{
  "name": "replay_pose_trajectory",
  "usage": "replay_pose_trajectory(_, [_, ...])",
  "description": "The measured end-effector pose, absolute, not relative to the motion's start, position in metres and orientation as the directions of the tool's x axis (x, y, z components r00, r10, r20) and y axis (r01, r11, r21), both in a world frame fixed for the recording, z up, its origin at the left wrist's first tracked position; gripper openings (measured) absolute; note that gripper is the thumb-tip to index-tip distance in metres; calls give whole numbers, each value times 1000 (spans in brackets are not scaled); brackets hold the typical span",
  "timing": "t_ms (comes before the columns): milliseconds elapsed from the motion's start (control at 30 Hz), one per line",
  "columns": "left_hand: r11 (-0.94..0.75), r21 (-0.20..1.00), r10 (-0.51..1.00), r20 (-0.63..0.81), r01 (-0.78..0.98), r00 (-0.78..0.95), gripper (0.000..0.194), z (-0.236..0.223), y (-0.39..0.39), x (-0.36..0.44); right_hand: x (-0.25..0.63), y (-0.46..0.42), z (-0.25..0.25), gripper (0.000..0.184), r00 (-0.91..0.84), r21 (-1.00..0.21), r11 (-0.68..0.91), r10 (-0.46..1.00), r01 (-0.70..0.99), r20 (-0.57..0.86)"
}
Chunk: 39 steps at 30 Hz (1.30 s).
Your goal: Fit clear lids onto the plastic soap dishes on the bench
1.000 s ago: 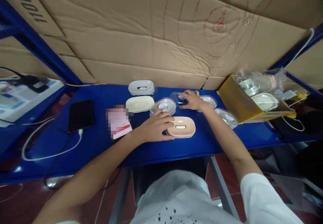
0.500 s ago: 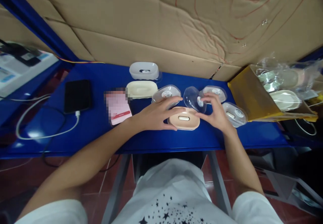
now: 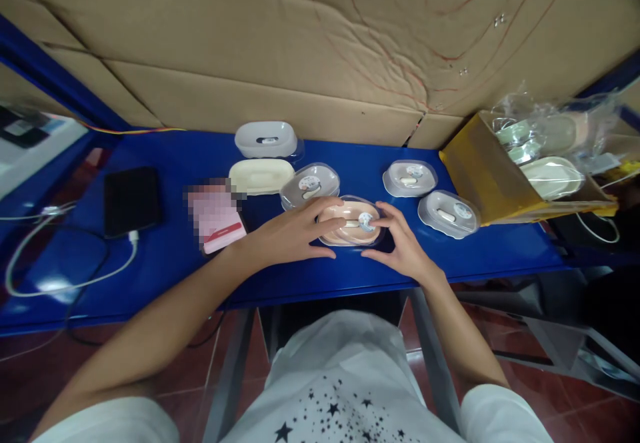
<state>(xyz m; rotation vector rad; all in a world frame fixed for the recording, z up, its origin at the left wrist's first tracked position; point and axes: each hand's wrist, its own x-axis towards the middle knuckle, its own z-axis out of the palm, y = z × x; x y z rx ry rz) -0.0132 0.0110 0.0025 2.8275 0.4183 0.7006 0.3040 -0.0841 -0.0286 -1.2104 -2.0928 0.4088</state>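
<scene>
While spread left hand and right hand are flanking it, I'm judging the peach oval plastic dish light, stiff, best gripped endwise.

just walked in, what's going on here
A person's left grip is at the left end of the peach dish, the right grip at its right end. A clear lid lies over the dish; whether it is fully seated can't be told. Two covered dishes sit toward the box.

Hands around peach dish (lid above)
</scene>
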Motion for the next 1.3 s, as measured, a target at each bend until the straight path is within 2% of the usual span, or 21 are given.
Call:
replay_pose_trajectory(133, [-943, 232, 317, 420, 237, 851, 59, 2, 6, -10, 307, -86, -30, 55, -327, -580, 477, 878, 660, 350])
replay_pose_trajectory(367, [-949, 226, 303, 455, 220, 837, 57, 2, 4, -2, 302, -93, -27, 39, -201, -594, 463, 868, 658, 454])
replay_pose_trajectory(567, [-949, 213, 309, 502, 230, 808, 58, -3, 7, 2, 298, -97, -27, 38, -208, -560, 469, 860, 683, 467])
replay_pose_trajectory(733, [-945, 165, 327, 430, 283, 841, 41, -4, 2, 7, 299, -100, -24, 37, -188, -557, 449, 866, 699, 464])
replay_pose_trajectory(867, [-956, 122, 293, 420, 267, 859, 43, -5, -1, 5, 300, -100, -24, 36, -182, -560, 446, 867, 699, 464])
replay_pose_trajectory(967, [-955, 164, 293, 435, 245, 851, 47, -4, -1, 4, 299, -99, -24, 36, -203, -548, 446, 872, 708, 446])
replay_pose_trajectory(1133, [-943, 284, 295, 465, 175, 835, 39, -6, 4, 5, 298, -98, -25, 38, -233, -534, 477, 857, 698, 460])
replay_pose_trajectory(1300, [-940, 290, 310, 506, 179, 805, 33, -11, 10, 7, 297, -96, -28, 43, -264, -531, 483, 860, 696, 437])
